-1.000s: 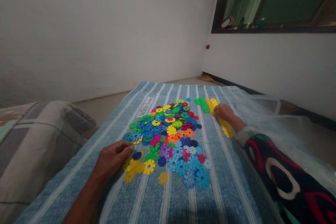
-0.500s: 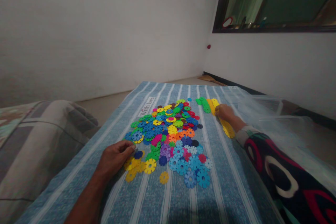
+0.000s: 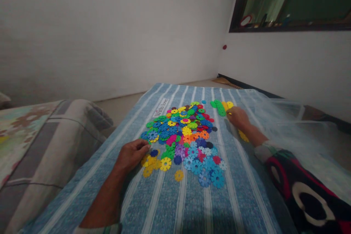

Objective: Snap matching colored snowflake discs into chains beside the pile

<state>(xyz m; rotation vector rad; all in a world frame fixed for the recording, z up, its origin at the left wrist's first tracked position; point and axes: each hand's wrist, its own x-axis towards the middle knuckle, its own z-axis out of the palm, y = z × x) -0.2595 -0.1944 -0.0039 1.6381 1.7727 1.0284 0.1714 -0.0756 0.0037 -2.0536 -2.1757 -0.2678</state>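
Since the earlier frame, the right hand is shifting slightly left, hiding more of the yellow row right of the disc pile. Beside the pile, the left hand is also pinching narrowly; I cannot tell what either is holding.

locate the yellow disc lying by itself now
In the head view, the lone yellow disc lies on the striped cloth at the near edge of the pile, between a brighter yellow disc on its left and blue discs on its right.
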